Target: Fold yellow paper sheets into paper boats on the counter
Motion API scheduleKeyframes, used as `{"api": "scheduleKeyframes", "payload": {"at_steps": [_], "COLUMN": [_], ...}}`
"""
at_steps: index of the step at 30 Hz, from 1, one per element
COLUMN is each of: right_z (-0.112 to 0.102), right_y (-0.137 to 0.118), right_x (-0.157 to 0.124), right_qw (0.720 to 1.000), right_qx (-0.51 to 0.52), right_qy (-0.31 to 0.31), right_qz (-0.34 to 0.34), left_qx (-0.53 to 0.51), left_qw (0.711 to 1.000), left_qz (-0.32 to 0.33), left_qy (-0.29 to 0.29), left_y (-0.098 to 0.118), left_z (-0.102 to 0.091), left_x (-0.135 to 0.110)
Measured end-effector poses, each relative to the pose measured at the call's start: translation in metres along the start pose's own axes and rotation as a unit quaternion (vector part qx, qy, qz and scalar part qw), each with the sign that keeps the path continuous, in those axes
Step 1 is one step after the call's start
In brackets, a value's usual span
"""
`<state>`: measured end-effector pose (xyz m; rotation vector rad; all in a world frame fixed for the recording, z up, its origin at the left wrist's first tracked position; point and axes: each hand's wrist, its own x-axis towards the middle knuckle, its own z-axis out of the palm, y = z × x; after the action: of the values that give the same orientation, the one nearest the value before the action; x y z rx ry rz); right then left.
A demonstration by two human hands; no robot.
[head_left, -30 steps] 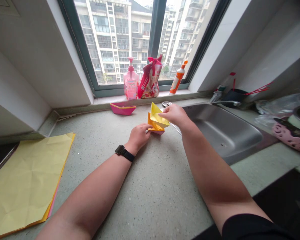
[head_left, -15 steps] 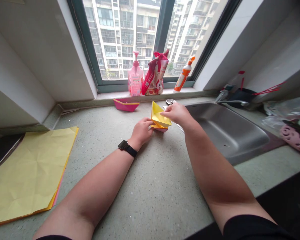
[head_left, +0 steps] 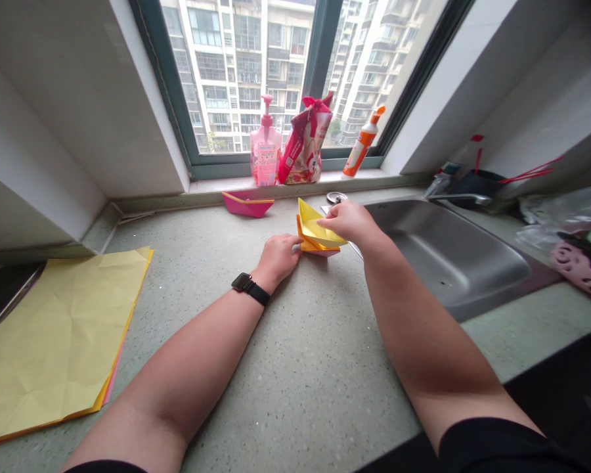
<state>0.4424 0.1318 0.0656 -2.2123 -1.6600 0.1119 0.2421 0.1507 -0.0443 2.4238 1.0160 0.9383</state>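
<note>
Here at the window, both hands are on folded paper: the right hand (head_left: 350, 221) has the yellow paper boat (head_left: 311, 228) pinched by its near side, thumb and fingers closed on the thin edge. Right below it, on the tabletop (head_left: 285, 368), sits the orange paper boat (head_left: 313, 247), pinkish on its underside, the yellow one overlapping it from above; how deep it reaches, I can't tell. Over at the orange boat's left end, the left hand (head_left: 278, 257) is drawn in narrow, fingertips right up against the paper, though whether they grip it I can't say. A dark smartwatch (head_left: 242, 282) rides that wrist. Beyond, a pink paper boat (head_left: 249, 207) lies near the windowsill, below the pink pump bottle (head_left: 266, 157). To the right there's the steel sink (head_left: 443, 249), and well off to the left, a stack of coloured paper (head_left: 62, 328), yellow sheet on top.
</note>
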Motion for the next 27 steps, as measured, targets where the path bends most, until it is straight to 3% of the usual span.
{"api": "scheduleKeyframes", "payload": {"at_steps": [9,14,19,24,27], "right_z": [-0.019,-0.017,-0.011,-0.014,-0.012], "right_y": [0.015,0.026,0.035,0.042,0.045], "right_x": [0.0,0.004,0.01,0.015,0.015], "right_qw": [0.995,0.986,0.982,0.982,0.98], "right_qx": [0.081,0.132,0.166,0.183,0.194], "right_qy": [-0.064,-0.092,-0.068,0.034,0.028], "right_qz": [0.012,0.048,0.06,0.043,0.036], "left_qx": [0.019,0.031,0.045,0.061,0.066], "left_qw": [0.999,0.999,0.998,0.996,0.996], "left_qz": [0.019,0.028,0.039,0.053,0.059], "left_qy": [0.024,0.028,0.026,0.029,0.033], "left_y": [0.006,0.009,0.01,0.011,0.01], "left_z": [-0.007,-0.009,-0.009,-0.01,-0.01], "left_x": [0.001,0.001,0.001,0.0,0.001]}}
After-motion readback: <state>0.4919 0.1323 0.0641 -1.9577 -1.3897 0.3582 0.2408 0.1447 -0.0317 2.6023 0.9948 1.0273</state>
